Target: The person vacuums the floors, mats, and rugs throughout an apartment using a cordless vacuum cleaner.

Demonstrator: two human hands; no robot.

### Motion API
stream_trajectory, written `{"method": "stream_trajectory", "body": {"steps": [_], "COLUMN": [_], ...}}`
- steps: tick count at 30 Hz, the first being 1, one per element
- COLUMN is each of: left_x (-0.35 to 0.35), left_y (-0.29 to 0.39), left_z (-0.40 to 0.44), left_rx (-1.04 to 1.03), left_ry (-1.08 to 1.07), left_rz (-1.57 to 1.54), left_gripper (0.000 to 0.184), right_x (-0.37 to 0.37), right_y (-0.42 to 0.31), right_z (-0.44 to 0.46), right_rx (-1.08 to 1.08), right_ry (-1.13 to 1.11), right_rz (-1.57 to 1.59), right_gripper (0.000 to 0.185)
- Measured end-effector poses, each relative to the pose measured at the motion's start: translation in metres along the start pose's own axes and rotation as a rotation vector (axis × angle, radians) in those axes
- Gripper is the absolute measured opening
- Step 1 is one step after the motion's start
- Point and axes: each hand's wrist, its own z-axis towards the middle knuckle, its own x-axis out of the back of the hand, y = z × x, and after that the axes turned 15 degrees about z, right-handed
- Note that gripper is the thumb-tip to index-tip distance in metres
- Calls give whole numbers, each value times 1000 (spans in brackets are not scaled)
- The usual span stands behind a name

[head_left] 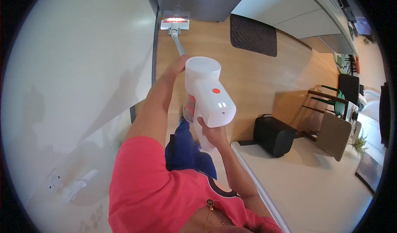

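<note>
Light wood-look flooring [256, 80] surrounds most of a dark floor mat [253, 34]. Left of that mat, as the wearer sees it, is the lit floor head [175, 25] of a white cordless stick vacuum [215, 98], whose motor body is nearer the wearer than the mat. Its handle is wrapped by the right hand [213, 134]; the left hand [179, 64], partly hidden, seems to grasp the wand [178, 45]. Floor vacuuming appears underway; another stroke calls for a flat head and both hands steering together.
</note>
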Motion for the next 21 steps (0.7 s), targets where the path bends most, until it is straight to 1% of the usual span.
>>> {"method": "stream_trajectory", "body": {"steps": [1, 2, 3, 6, 8, 9, 11, 12, 14, 18, 20, 21], "left_x": [11, 28, 30, 31, 19, 14, -2, -5, -8, -32, -56, -66], "left_y": [6, 19, 19, 14, 11, 15, 18, 25, 55, 112, 133, 146], "left_z": [5, 9, 12, 18, 10, 0, -22, -30, -49, -103, -140, -158], "left_rx": [9, 86, 161, 69, 95, 115, -7, -71, -83, -57, -102, -125], "left_ry": [0, -61, -122, -206, -200, -204, -217, -220, -250, -289, -252, -235], "left_rz": [17, 48, 79, 389, 344, 324, 298, 290, 373, 507, 455, 430], "left_gripper": [13, 13, 14, 14, 13, 13, 12, 12, 12, 13, 17, 20], "right_x": [-4, -7, -12, -9, -8, -2, 6, 10, 25, 55, 69, 73], "right_y": [3, 6, 13, 21, 24, 25, 26, 25, 18, 15, 18, 15], "right_z": [8, 16, 22, 26, 17, 4, -22, -38, -71, -136, -177, -199], "right_rx": [19, 38, 21, -86, -352, -359, -364, -384, -422, -491, -498, -504], "right_ry": [0, -1, -6, -14, 18, 35, 61, 91, 153, 162, 143, 175], "right_rz": [32, 64, 93, 118, 163, 152, 138, 212, 360, 375, 372, 418], "right_gripper": [21, 19, 19, 16, 17, 16, 16, 17, 18, 24, 26, 27]}}
